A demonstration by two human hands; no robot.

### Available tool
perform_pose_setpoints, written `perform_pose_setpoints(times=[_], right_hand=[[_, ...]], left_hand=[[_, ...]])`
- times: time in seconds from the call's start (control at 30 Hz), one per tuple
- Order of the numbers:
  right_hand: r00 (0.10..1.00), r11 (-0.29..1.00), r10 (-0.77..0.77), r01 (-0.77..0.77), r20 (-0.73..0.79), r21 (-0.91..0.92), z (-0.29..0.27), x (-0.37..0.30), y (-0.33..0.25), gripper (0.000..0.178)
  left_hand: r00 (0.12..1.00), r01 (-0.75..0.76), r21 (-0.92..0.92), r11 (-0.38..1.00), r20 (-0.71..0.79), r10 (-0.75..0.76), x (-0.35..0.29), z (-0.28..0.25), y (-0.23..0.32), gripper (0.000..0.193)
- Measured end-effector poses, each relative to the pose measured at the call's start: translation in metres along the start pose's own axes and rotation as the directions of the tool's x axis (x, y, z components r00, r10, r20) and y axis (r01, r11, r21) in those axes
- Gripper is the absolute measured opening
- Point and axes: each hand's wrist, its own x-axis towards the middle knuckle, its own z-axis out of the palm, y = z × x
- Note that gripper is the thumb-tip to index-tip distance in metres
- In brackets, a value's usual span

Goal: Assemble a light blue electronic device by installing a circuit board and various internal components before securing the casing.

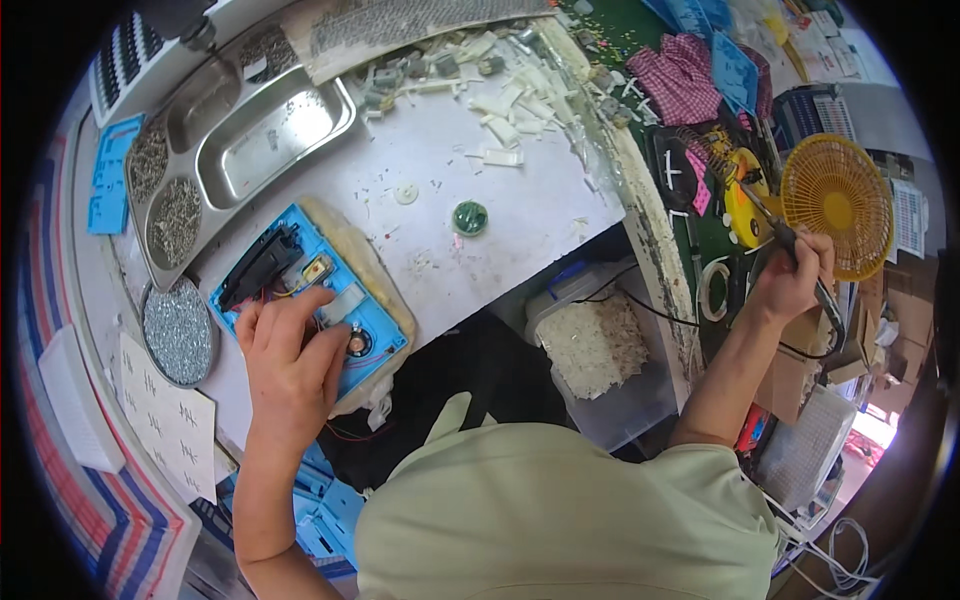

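My left hand (pixel 285 355) is bent over a blue plastic casing (pixel 374 312), its fingers curled down onto the parts inside. The casing lies open on a beige pad (pixel 350 245). A black part (pixel 257 268), thin wires, a small yellow component (pixel 317 268) and a round part (pixel 358 342) sit in it. What lies beneath my fingertips is hidden. Far to the right, my right hand (pixel 795 285) is closed round the dark handle of a soldering iron (pixel 783 236). The iron's tip points up-left over a yellow holder (pixel 742 207) with a coil spring.
A steel compartment tray (pixel 205 185) with screws stands at the back left, beside a round dish of small metal pieces (pixel 178 332). A small green tin (pixel 469 218) sits mid-table. White plastic pieces (pixel 515 110) pile at the back. A yellow basket (pixel 838 205) is beyond my right hand.
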Motion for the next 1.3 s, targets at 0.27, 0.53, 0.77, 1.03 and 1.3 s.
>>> perform_pose_setpoints(times=[0.27,0.53,0.77,1.03,1.3], right_hand=[[0.999,0.985,0.039,-0.035,0.025,-0.171,-0.007,0.019,0.046,0.008],[0.638,0.538,0.523,-0.762,0.565,0.361,0.017,-0.069,0.044,0.037],[0.406,0.963,-0.194,0.254,0.893,0.094,0.184,-0.198,-0.052,0.030],[0.242,0.874,-0.299,0.458,0.923,0.164,0.232,-0.225,-0.060,0.024],[0.248,0.889,-0.280,0.432,0.927,0.153,0.232,-0.228,-0.063,0.019]], left_hand=[[1.000,0.004,-0.005,1.000,-0.015,-0.004,-0.004,0.000,-0.003,0.022],[0.997,0.005,-0.044,0.999,-0.071,-0.008,-0.019,0.001,-0.015,0.025],[0.982,0.111,-0.091,0.990,-0.146,-0.124,-0.030,-0.008,-0.016,0.033],[0.921,0.215,-0.081,0.973,-0.316,-0.230,-0.059,-0.012,-0.019,0.032],[0.944,0.144,-0.115,0.983,-0.281,-0.171,-0.043,-0.004,-0.011,0.038]])
